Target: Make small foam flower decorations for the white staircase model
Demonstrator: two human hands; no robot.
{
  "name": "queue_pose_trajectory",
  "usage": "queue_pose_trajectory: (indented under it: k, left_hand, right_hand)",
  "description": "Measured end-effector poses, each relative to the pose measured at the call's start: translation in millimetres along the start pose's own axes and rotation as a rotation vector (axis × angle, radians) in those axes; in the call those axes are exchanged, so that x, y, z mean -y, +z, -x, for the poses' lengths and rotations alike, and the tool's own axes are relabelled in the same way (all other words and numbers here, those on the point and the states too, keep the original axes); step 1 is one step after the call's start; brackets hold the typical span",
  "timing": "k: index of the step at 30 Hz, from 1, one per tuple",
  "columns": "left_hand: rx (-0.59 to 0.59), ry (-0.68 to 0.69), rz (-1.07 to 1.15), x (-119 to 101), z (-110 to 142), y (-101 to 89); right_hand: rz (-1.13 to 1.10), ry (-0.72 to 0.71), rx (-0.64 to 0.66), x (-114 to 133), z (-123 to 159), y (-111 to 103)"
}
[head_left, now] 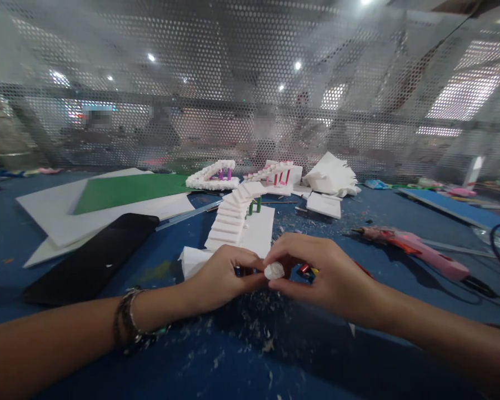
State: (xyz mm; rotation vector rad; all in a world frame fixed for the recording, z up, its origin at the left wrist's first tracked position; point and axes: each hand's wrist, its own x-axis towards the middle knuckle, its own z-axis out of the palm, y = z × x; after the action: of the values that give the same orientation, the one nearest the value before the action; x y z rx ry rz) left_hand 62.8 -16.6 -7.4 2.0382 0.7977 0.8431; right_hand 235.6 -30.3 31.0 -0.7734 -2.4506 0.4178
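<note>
A small white crumpled lump (274,271), perhaps paper or foam, sits between the fingertips of both hands above the blue table. My left hand (229,272), with bracelets at the wrist, pinches its left side. From the right, my right hand (325,272) closes thumb and finger around it. Just beyond the hands stands a white model staircase (227,222) that curves to the right, with green posts (258,204) under it. A white folded piece (194,261) lies behind my left hand. Small red and yellow items (306,271) show partly behind my right fingers.
A pink glue gun (429,255) with a cord lies at right, near a blue board (462,208). At left are a black phone-like slab (95,255) and a green sheet (129,191) on white sheets. Behind stand white models with purple posts (225,173) and red posts (281,178). White scraps litter the table.
</note>
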Motion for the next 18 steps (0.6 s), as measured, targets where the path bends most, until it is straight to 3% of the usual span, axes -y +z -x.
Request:
queue_pose_trajectory:
  k: [5,12,18]
  left_hand:
    - [0.056,-0.017,-0.004,0.7,0.3,-0.9]
    - [0.191,0.010,0.019,-0.3,1.3,0.2]
    - [0.193,0.047,-0.071,-0.5,3.4,0.6]
  right_hand:
    - [0.015,-0.045,0.008,0.1,0.5,-2.5]
    - [-0.084,-0.078,0.191,-0.8,0.9,-13.2]
    - [-0.036,-0.090,0.203,2.0,5.7,-10.2]
